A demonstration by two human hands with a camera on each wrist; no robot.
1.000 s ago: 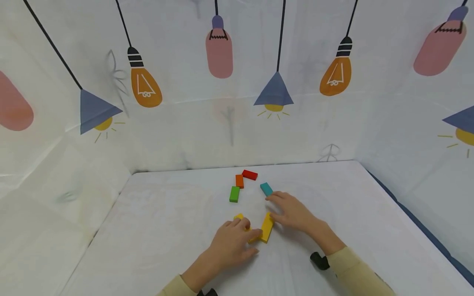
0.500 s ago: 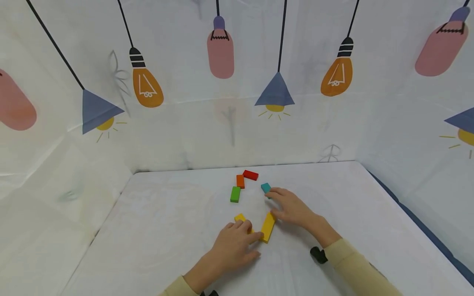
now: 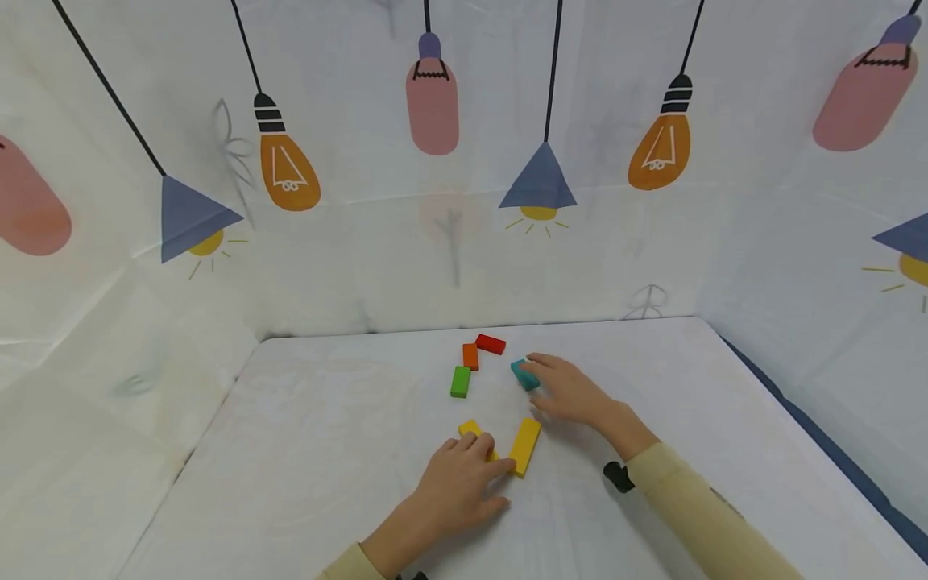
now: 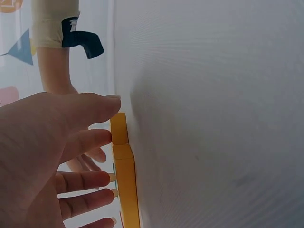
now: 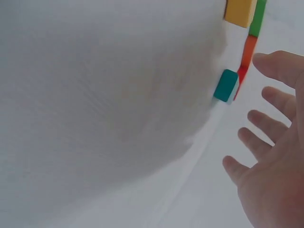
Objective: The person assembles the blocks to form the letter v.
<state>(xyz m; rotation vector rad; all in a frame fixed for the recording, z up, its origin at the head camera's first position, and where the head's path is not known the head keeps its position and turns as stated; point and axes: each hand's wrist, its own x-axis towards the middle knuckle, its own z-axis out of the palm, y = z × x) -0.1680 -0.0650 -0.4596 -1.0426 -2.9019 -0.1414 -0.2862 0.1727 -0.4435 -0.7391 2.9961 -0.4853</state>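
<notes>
In the head view my left hand [image 3: 458,482] lies over a yellow block [image 3: 470,427], partly covering it. Its index fingertip touches the near end of a second yellow block [image 3: 527,445]; the two blocks meet at an angle. The left wrist view shows these fingers nearly straight, their tips against the yellow blocks [image 4: 125,185]. My right hand [image 3: 573,393] hovers beside a teal block [image 3: 524,375], one finger overlapping it in the head view. Seen from the right wrist, the fingers are spread and apart from the teal block [image 5: 226,85].
Beyond the hands, a green block [image 3: 460,382], an orange block [image 3: 470,356] and a red block [image 3: 490,344] form a bent line on the white table [image 3: 326,435]. A white sheet printed with lamps [image 3: 348,266] hangs behind the table.
My right hand has moved away from the right yellow block, farther up the table, and its thumb no longer touches that block. More of the teal block shows. My left hand stays nearly still.
</notes>
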